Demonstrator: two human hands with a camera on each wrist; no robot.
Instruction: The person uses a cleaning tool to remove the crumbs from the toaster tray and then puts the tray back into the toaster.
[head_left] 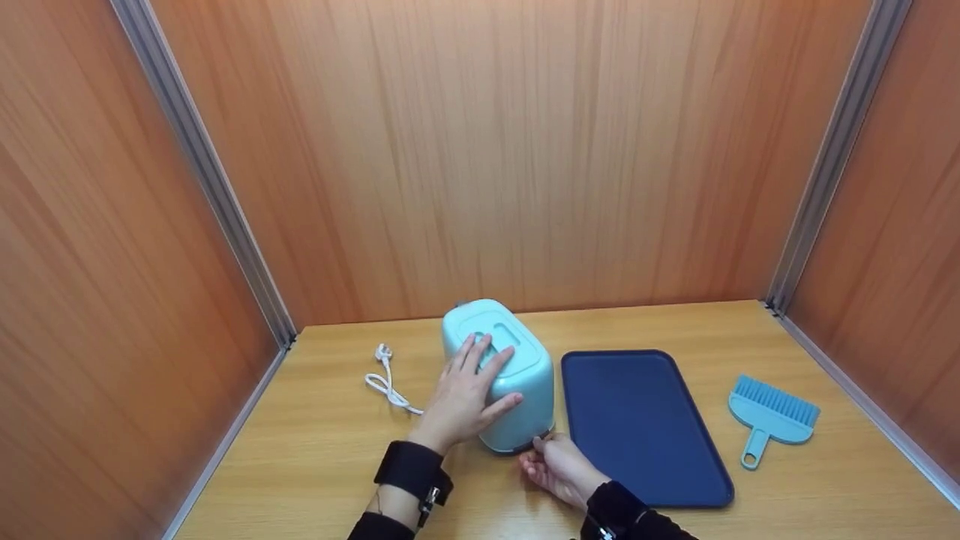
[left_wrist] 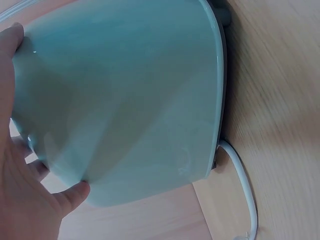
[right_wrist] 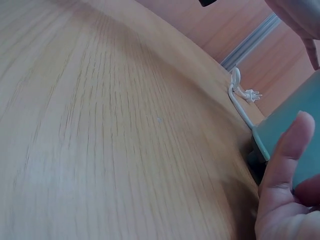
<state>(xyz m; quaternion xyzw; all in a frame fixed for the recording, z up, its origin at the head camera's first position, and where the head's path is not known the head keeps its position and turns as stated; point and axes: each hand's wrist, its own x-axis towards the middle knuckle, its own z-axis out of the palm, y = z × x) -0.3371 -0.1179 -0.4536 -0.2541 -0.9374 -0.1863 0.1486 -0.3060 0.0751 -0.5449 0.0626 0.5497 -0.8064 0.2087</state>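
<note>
A mint-green toaster (head_left: 517, 390) with two slots on top and a dark base stands on the table. My left hand (head_left: 465, 390) rests on it, fingers spread over the top and thumb on the near end. The left wrist view shows the thumb (left_wrist: 74, 196) against the toaster's glossy wall (left_wrist: 135, 100). Low at the near right corner, my right hand (head_left: 559, 469) pinches the dark edge of the base, its other fingers curled beneath. From the right wrist, the thumb (right_wrist: 290, 150) lies close along the lower wall, and the hand itself hides the pinched part.
A white power cord (head_left: 391, 390) with its plug lies left of the toaster. Just to the right lies a dark blue tray (head_left: 630, 427), and farther right a blue hand brush (head_left: 772, 412). Wood-grain panels (head_left: 525, 150) enclose the table's back and sides.
</note>
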